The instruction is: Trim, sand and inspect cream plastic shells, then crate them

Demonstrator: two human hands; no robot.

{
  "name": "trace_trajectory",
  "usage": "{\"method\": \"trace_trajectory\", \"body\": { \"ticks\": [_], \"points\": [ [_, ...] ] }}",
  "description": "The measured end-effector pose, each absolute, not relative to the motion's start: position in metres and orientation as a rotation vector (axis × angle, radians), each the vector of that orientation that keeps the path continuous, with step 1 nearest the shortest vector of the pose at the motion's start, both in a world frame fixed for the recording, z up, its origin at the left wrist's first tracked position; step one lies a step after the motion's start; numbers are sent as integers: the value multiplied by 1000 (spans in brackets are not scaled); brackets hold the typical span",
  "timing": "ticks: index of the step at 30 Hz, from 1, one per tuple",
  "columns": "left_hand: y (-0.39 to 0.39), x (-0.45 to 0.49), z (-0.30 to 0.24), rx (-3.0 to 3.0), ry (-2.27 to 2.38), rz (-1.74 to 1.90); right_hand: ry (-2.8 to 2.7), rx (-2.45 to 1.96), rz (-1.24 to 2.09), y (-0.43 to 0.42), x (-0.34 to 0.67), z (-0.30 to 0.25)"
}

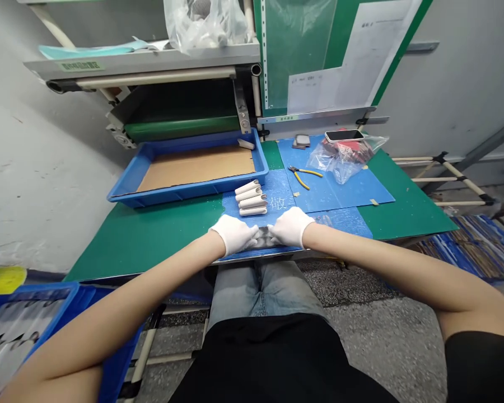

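My left hand and my right hand, both in white gloves, are close together at the front edge of the table. Between them lies a small dark grey piece, its kind unclear. Fingers of both hands are closed on its ends, partly hiding it. Just beyond my left hand, several whitish curved, trough-like parts lie in a row on the blue mat. Farther to the right rest diagonal cutters with yellow handles, apart from my hands.
A blue tray lined with cardboard stands at the back left, one whitish part inside. Above it is a green roller. A phone lies on a plastic bag with reddish contents. Grey pads lie nearby. Blue bin at lower left.
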State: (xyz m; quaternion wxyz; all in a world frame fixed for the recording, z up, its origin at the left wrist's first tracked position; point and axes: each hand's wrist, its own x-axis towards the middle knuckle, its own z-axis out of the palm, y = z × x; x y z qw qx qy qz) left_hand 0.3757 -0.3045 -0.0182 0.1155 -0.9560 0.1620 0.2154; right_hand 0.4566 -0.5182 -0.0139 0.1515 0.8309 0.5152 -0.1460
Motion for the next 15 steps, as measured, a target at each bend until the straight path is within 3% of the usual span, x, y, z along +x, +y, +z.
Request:
{"method": "trace_trajectory", "body": {
  "ticks": [15],
  "points": [
    [-300,376,-19,-2882,411,626,1465,2412,-417,-507,452,-14]
  ]
}}
